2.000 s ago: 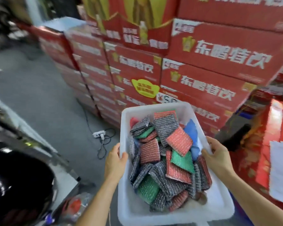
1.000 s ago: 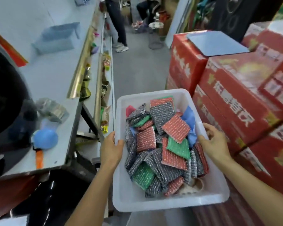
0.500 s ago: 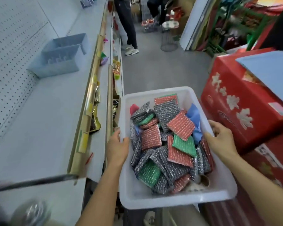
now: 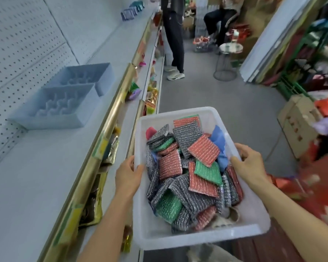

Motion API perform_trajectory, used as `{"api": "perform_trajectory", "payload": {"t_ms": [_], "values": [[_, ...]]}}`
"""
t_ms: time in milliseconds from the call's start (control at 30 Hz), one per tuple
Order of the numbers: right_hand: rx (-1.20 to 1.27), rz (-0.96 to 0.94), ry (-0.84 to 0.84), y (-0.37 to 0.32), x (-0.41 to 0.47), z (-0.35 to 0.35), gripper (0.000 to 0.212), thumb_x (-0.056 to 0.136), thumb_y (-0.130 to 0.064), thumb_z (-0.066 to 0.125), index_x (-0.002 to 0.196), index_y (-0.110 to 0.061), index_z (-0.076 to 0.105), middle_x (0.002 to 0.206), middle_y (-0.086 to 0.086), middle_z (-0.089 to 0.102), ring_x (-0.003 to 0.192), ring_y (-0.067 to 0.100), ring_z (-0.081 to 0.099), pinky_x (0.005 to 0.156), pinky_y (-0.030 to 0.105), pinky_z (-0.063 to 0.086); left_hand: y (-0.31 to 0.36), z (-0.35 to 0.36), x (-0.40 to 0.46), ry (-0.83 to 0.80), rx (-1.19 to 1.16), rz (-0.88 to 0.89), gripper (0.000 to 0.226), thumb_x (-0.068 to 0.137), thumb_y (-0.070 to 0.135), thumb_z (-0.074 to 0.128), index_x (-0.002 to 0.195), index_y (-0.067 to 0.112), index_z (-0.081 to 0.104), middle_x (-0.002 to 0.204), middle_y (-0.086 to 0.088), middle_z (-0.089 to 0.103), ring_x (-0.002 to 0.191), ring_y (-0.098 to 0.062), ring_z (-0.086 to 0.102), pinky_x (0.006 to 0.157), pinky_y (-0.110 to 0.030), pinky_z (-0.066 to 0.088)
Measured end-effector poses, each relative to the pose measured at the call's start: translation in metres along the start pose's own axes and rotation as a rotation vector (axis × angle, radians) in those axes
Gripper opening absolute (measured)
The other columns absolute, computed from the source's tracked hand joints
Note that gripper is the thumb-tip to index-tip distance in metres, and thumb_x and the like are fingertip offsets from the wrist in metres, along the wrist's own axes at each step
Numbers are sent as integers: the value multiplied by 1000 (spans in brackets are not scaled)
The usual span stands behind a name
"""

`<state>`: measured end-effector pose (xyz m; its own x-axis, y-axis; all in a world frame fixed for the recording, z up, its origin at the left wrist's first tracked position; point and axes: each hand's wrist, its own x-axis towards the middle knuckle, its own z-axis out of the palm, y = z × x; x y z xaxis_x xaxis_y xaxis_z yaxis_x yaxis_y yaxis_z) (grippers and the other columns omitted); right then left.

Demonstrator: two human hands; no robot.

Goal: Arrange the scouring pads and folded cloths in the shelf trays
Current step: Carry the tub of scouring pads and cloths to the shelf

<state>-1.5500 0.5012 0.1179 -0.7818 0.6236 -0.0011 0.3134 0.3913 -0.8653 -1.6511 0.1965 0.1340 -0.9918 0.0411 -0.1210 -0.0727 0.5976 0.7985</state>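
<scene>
White bin [image 4: 178,241] lower centre, heaped scouring pads [image 4: 186,173], left hand [image 4: 128,174] and right hand [image 4: 251,163] gripping its side rims, two blue trays [image 4: 64,99] on shelf [image 4: 45,167] upper left.

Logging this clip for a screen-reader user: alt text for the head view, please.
A person carries a white plastic bin of red, green and grey scouring pads down a shop aisle, left hand and right hand gripping its side rims. Two blue trays sit on the white shelf to the left. Other people stand farther along.
</scene>
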Motion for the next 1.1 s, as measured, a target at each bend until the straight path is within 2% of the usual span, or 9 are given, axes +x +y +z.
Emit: {"api": "perform_trajectory", "payload": {"t_ms": [67,167,367,467,600,833,900,1000,1100], "values": [[-25,-14,-48,-13,62,1,44,81,0,62,123,-15,62,105,-2,69,90,15,65,83,29,50,19,16,41,5,-38,-42,29,91,14,59,118,21,59,98,3,66,76,-9,61,62,-25,43],[-52,-59,-87,-37,147,3,44,82,1,61,123,-15,62,104,-3,69,90,15,64,84,30,49,51,34,98,30,-65,-85,23,92,12,58,112,24,55,85,13,61,68,-1,55,55,-18,40],[-68,-157,-148,-73,303,34,43,82,-1,62,122,-17,63,100,-2,67,88,20,64,81,31,48,102,52,212,137,-109,-97,35,90,15,60,125,21,57,81,5,60,65,-9,54,56,-23,40],[-64,-209,-160,-96,383,61,43,82,-2,62,123,-18,63,96,0,68,83,22,63,79,32,48,121,55,275,188,-106,-81,39,89,19,60,128,24,58,85,1,65,69,-17,61,63,-33,49],[-71,-280,-180,-134,487,103,44,83,-3,62,124,-17,62,92,1,67,71,16,58,72,29,46,148,55,367,257,-160,-50,39,90,19,62,128,24,56,92,10,63,75,-7,60,61,-22,42],[-74,-407,-235,-224,648,174,41,82,-4,62,120,-20,65,76,17,63,56,19,43,52,27,41,192,29,517,376,-264,-103,38,86,18,67,123,21,60,91,4,67,77,-13,65,68,-28,50],[-43,-425,-274,-250,680,197,39,82,-2,62,118,-16,65,68,10,58,54,17,43,49,24,40,202,14,549,404,-269,-134,40,86,17,67,124,21,58,91,4,65,76,-12,64,67,-29,52],[-32,-464,-361,-292,728,241,38,84,1,61,120,-12,64,70,-2,55,52,6,45,57,20,42,207,-11,593,438,-146,-139,41,86,21,67,126,15,56,89,6,63,77,-13,64,74,-36,56],[-74,-518,-452,-327,774,294,40,84,-3,63,123,-12,63,64,3,46,53,17,36,60,25,34,206,-33,625,470,-73,-191,41,87,24,66,125,13,57,89,3,66,77,-19,68,79,-42,58]]}}
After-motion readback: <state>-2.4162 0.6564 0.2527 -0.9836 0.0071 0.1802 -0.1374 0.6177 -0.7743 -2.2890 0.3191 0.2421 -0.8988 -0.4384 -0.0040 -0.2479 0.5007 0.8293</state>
